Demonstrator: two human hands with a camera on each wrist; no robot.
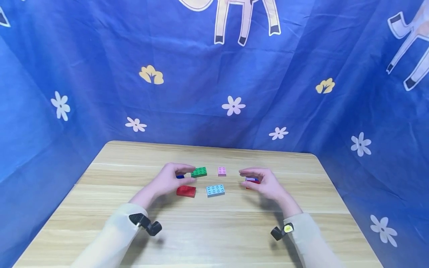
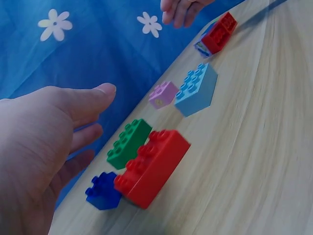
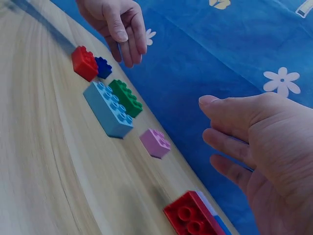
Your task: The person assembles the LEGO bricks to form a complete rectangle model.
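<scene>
My left hand point(image 1: 171, 179) hovers over the left side of the table with fingers relaxed and nothing in them. Close to it are a dark blue toy brick point(image 2: 103, 192), a green brick point(image 1: 200, 172) and a red brick point(image 1: 186, 191). On the right, my right hand point(image 1: 267, 183), also without anything in its grasp, hangs by a second red brick point(image 3: 191, 215). That one lies tipped, its hollow underside showing, with a lilac-and-blue piece point(image 3: 208, 203) against it; whether they are joined I cannot tell. Between the hands sit a light blue brick point(image 1: 215, 191) and a small pink brick point(image 1: 222, 172).
The bricks stand on a light wooden table point(image 1: 201, 230). A blue patterned cloth point(image 1: 194, 100) rises behind the table's far edge and along both sides. Each sleeve carries a small black wrist camera point(image 1: 154, 227).
</scene>
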